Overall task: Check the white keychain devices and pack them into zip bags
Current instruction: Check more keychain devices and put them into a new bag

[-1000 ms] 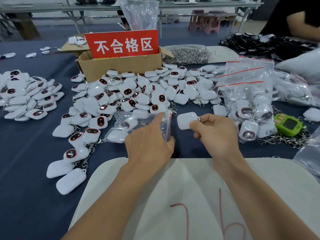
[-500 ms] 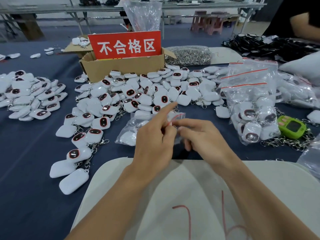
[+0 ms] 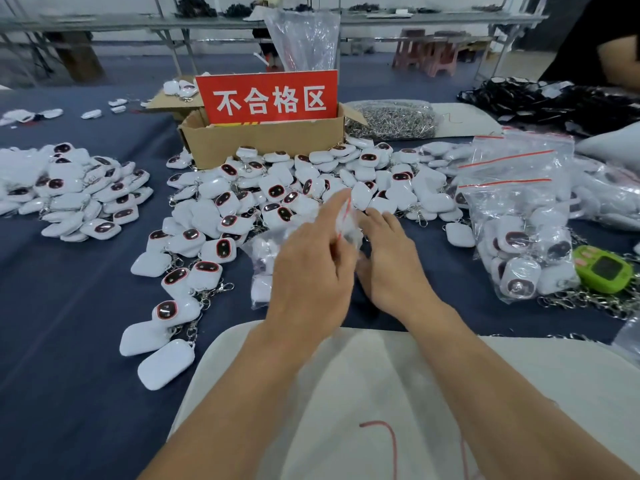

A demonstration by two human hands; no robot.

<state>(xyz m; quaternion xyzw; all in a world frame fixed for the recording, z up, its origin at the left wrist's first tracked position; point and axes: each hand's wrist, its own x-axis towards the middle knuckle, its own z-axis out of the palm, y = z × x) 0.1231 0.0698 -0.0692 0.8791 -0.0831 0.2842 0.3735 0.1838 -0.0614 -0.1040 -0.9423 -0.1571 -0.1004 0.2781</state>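
My left hand (image 3: 311, 268) and my right hand (image 3: 393, 263) meet at the mouth of a clear zip bag (image 3: 265, 261) with a red seal strip, lying on the blue cloth with white devices inside. The left hand pinches the raised bag mouth, index finger stretched out. The right hand's fingers are at the opening; the device it carried is hidden. A big heap of white keychain devices (image 3: 277, 188) with dark oval screens lies just beyond the hands. A second heap (image 3: 72, 188) sits at the far left.
A cardboard box (image 3: 263, 136) with a red sign stands behind the heap. Filled zip bags (image 3: 519, 216) and a green device (image 3: 602, 270) lie at the right. A bag of metal clasps (image 3: 391, 121) is behind. A white mat (image 3: 398, 393) lies under my forearms. Another person's arm (image 3: 620, 60) is at top right.
My right hand carried a white device from the right to the bag mouth. My left hand lifted the bag's opening, and both hands drew together over it.
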